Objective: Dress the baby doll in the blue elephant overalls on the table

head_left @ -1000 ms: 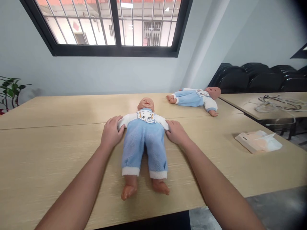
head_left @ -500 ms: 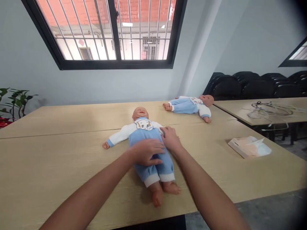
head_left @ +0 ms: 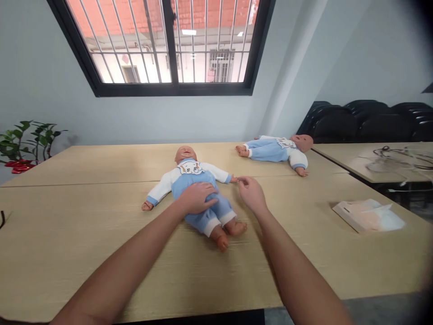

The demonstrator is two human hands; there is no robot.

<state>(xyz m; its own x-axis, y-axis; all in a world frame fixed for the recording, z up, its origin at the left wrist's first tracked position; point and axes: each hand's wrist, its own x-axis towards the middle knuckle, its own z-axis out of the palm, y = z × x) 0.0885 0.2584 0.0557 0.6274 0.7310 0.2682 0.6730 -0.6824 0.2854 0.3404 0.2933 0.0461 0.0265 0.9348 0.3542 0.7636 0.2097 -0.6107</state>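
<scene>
A baby doll (head_left: 189,174) in blue trousers and a white top lies face up on the wooden table (head_left: 84,234), arms spread. My left hand (head_left: 196,197) lies flat on its belly, fingers stretched across the blue cloth. Just right of the doll, my right hand (head_left: 251,192) hovers with fingers loosely curled, its fingertips at the doll's outstretched hand.
A second doll (head_left: 277,150) in the same clothes lies farther back on the right. A flat packet (head_left: 367,214) rests near the table's right edge. Cables (head_left: 395,158) lie on a neighbouring table, black chairs (head_left: 365,119) behind it. A potted plant (head_left: 23,144) stands far left.
My left hand moved from the doll's arm onto its belly. My right hand left the doll's side and went to its hand. The doll turned slightly, legs angled right.
</scene>
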